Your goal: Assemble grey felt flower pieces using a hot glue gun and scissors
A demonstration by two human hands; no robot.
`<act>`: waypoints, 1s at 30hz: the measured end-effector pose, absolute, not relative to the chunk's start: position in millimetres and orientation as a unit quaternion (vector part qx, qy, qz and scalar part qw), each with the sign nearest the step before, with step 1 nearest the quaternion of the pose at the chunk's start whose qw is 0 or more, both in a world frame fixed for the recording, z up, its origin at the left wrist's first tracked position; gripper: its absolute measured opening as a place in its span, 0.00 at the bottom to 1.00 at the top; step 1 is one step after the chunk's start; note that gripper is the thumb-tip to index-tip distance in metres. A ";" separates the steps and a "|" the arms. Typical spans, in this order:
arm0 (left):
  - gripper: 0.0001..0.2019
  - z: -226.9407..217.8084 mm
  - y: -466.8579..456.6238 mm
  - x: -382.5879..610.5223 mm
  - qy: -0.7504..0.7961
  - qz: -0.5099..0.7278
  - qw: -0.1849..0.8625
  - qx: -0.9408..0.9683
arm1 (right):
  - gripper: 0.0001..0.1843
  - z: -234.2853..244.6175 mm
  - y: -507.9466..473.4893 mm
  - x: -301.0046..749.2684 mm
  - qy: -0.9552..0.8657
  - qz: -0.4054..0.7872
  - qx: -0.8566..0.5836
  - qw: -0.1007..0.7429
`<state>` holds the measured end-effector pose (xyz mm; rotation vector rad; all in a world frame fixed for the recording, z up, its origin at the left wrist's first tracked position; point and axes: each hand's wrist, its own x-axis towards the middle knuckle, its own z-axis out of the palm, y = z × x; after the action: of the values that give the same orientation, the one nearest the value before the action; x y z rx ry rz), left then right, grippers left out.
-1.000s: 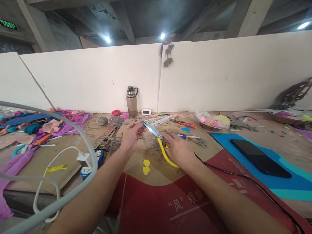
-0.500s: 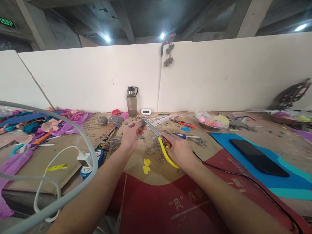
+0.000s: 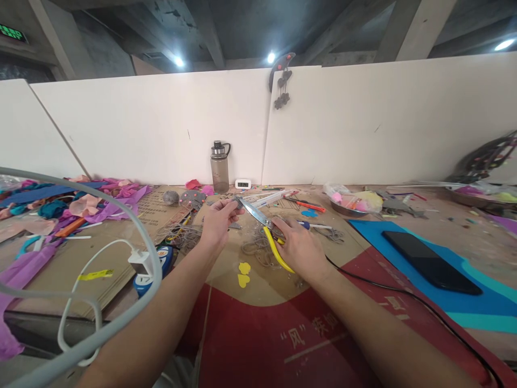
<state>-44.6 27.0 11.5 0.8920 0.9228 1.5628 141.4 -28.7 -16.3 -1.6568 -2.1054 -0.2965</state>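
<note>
My right hand (image 3: 299, 247) grips yellow-handled scissors (image 3: 262, 223); the steel blades point up and left toward my left hand (image 3: 218, 221). That hand is closed in a pinch on a small grey piece (image 3: 236, 201) held right at the blade tips. Both hands hover over a tangle of thin grey cut-outs (image 3: 258, 245) on the cardboard-covered table (image 3: 121, 258). Two small yellow heart shapes (image 3: 243, 274) lie just below the hands.
A water bottle (image 3: 219, 168) and a small white clock (image 3: 243, 184) stand at the white back panel. Pink and purple scraps (image 3: 60, 207) pile at the left, a charger with white cable (image 3: 139, 261) nearby. A black phone (image 3: 431, 262) lies on blue foam at the right.
The hands hardly moved; the scissors closed slightly at the small grey piece and the view shifted a little.
</note>
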 end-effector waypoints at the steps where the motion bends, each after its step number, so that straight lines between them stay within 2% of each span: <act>1: 0.14 11.5 27.0 -44.5 0.387 0.656 0.528 0.376 | 0.20 -16.2 -28.6 141.5 -0.761 -0.108 -0.600 0.221; 21: 0.12 7.6 29.4 -42.4 0.368 0.671 0.505 0.398 | 0.18 -14.0 -29.1 141.4 -0.769 -0.096 -0.587 0.234; 30: 0.11 7.3 28.1 -39.9 0.364 0.678 0.502 0.394 | 0.18 -16.8 -26.4 139.9 -0.768 -0.098 -0.600 0.202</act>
<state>-39.9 28.1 7.3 0.9524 0.8799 1.6385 139.9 -26.4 -16.8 -1.6745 -2.1439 -0.2733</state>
